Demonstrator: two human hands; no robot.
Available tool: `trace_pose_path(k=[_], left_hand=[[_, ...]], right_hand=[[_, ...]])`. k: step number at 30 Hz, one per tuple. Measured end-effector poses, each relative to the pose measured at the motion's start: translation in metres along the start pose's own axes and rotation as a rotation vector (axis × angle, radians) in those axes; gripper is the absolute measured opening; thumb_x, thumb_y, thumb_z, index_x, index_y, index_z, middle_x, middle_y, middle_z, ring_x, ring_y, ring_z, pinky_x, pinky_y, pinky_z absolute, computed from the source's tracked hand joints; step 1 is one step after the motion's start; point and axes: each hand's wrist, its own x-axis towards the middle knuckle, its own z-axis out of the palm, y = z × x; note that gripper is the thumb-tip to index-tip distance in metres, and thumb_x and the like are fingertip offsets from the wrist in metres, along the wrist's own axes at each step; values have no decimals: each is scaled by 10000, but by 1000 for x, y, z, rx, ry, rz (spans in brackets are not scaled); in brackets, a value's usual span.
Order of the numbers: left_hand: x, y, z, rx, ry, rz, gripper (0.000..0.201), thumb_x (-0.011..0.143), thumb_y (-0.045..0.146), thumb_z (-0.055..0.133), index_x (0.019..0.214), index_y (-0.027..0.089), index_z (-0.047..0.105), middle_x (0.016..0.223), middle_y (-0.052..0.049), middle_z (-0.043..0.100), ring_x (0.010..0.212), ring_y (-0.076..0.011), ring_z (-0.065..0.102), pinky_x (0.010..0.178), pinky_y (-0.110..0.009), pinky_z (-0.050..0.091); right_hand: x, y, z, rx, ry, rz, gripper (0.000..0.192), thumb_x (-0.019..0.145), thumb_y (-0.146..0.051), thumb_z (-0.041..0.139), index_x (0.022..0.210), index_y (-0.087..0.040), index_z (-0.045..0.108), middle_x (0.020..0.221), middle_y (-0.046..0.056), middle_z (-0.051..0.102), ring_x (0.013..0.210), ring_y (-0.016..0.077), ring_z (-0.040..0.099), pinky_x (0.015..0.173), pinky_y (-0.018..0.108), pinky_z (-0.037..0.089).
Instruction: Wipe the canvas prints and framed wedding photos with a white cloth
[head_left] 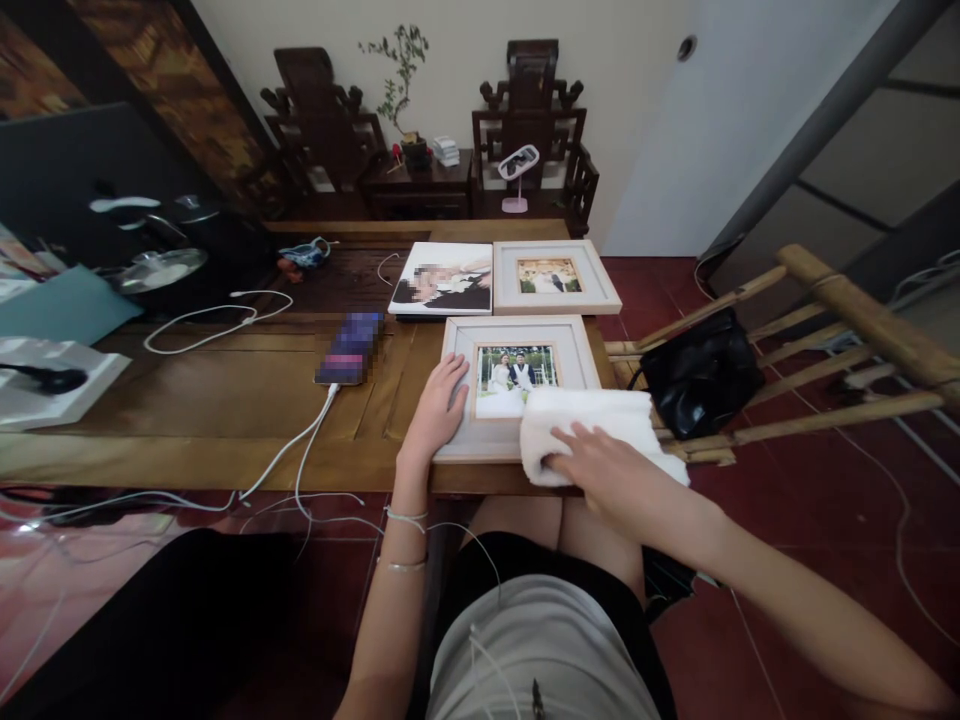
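A white-framed wedding photo (pixel 517 340) lies flat at the near edge of the wooden table (pixel 225 400). My left hand (pixel 437 410) rests flat on the frame's left border, fingers apart. My right hand (pixel 600 470) presses on a folded white cloth (pixel 592 420) that covers the frame's lower right corner. Behind it lie a second white-framed photo (pixel 553 277) and an unframed photo print (pixel 444 280), side by side.
A phone (pixel 351 348) with a white charging cable (pixel 300 440) lies left of the frame. More cables, a dark screen (pixel 75 180) and papers crowd the table's left. A bamboo chair (pixel 825 350) holding a black bag (pixel 701 372) stands at the right. Carved chairs line the far wall.
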Motion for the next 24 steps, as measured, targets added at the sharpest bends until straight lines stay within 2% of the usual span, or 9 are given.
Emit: trace_pose_path(k=[3, 6, 10, 14, 17, 20, 24], left_hand=[[0, -1, 0, 19, -8, 9, 363, 951, 232, 446, 1291, 165, 551, 1405, -134, 523, 1382, -249, 391, 1152, -503, 308], [0, -2, -1, 19, -24, 10, 369, 957, 239, 435, 1299, 154, 546, 1413, -142, 515, 1388, -250, 381, 1154, -505, 301], [0, -2, -2, 5, -42, 7, 378, 961, 243, 427, 1316, 164, 533, 1421, -133, 509, 1395, -246, 370, 1154, -512, 298], [1, -2, -3, 3, -43, 4, 376, 955, 239, 435, 1305, 156, 544, 1410, -134, 520, 1390, -245, 378, 1156, -496, 302], [1, -2, -3, 0, -44, -4, 374, 953, 239, 440, 1301, 155, 548, 1411, -135, 519, 1389, -247, 380, 1157, -497, 300], [2, -1, -3, 1, -47, -10, 375, 954, 241, 437, 1300, 148, 549, 1412, -140, 517, 1388, -248, 380, 1158, -496, 299], [1, 0, -1, 4, -27, -8, 376, 953, 236, 432, 1299, 144, 546, 1406, -143, 522, 1383, -244, 388, 1157, -489, 301]], right_hand=[[2, -7, 2, 55, 4, -27, 532, 664, 29, 506, 1110, -219, 654, 1250, 154, 611, 1116, 337, 583, 906, 477, 475], [19, 4, 16, 48, 44, -11, 593, 668, 42, 481, 1196, -195, 610, 1343, 156, 553, 1220, 348, 517, 983, 507, 431], [53, 43, 26, -7, 162, 81, 621, 712, 88, 401, 1255, -167, 561, 1440, 146, 471, 1329, 313, 417, 1059, 502, 368], [89, 87, 18, -145, 244, 153, 617, 760, 116, 330, 1262, -160, 558, 1572, 89, 273, 1422, 347, 248, 1105, 581, 271], [107, 104, 15, -187, 224, 160, 635, 775, 125, 297, 1261, -180, 568, 1572, 50, 278, 1419, 354, 247, 1099, 602, 260], [108, 101, 19, -173, 120, 135, 651, 756, 128, 317, 1257, -195, 579, 1533, 51, 364, 1379, 368, 317, 1049, 591, 323], [82, 70, 22, -129, 44, 125, 596, 753, 86, 390, 1255, -170, 584, 1512, 90, 397, 1336, 398, 357, 1020, 582, 341]])
